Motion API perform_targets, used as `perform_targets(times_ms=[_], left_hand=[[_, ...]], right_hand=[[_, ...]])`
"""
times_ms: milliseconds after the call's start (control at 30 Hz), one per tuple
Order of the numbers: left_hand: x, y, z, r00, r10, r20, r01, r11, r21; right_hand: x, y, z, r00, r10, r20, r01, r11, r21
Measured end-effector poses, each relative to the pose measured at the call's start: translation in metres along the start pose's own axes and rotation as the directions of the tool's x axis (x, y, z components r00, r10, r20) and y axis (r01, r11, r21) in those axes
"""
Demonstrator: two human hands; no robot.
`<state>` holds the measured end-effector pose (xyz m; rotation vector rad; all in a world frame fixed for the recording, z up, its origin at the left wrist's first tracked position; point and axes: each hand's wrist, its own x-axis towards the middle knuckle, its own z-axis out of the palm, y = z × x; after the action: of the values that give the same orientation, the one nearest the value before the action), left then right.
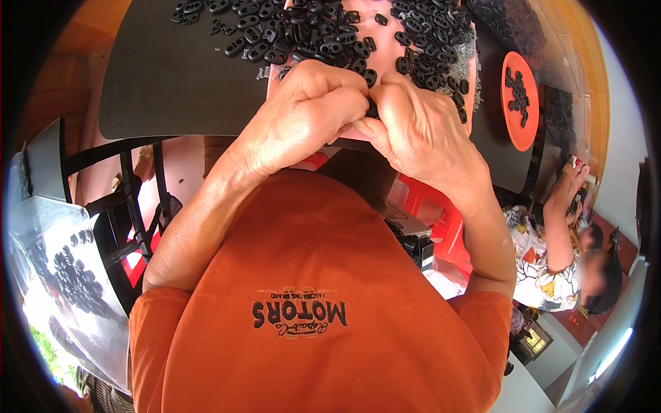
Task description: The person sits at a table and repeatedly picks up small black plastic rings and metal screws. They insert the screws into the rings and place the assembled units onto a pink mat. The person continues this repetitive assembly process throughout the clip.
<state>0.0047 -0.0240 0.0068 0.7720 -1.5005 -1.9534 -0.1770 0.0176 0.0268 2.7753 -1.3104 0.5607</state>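
- Starting at the far left, a clear plastic bag [69, 275] holding small black pieces is seen hanging below the bench edge, beside a black metal frame [131, 199].
- A dark bench [172, 76] is seen across the top, with a heap of black oval plastic parts [310, 34] scattered over its far side.
- The left hand [303, 117] is curled tight, its fingers pressed together around a small black part [372, 109] at the near edge of the bench.
- The same black part is pinched from the other side by the right hand [420, 131], fingertips meeting the left hand's; most of the part is hidden between them.
- An orange dish [520, 113] with a few black pieces is placed further right on the bench.
- At the far right, another person's raised hand [571, 182] is visible, well apart.
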Motion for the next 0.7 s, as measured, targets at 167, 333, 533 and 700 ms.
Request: perform_targets(times_ms=[167,333,533,700], left_hand=[[0.002,0.004,-0.004,0.997,-0.052,0.053,0.048,0.996,0.080],[0.003,0.000,-0.002,0.998,0.016,0.054,-0.024,0.991,0.134],[0.005,0.007,0.000,0.998,-0.017,0.068,0.009,0.993,0.114],[0.002,0.013,0.000,0.995,-0.080,0.056,0.079,0.997,0.024]], right_hand=[[0.001,0.001,0.002,1.000,0.011,0.029,-0.014,0.995,0.096],[-0.001,0.002,0.000,0.998,0.008,0.064,-0.015,0.994,0.109],[-0.003,0.005,-0.002,0.999,-0.011,0.030,0.008,0.995,0.099],[-0.005,0.003,-0.010,0.999,0.036,-0.036,-0.028,0.977,0.213]])
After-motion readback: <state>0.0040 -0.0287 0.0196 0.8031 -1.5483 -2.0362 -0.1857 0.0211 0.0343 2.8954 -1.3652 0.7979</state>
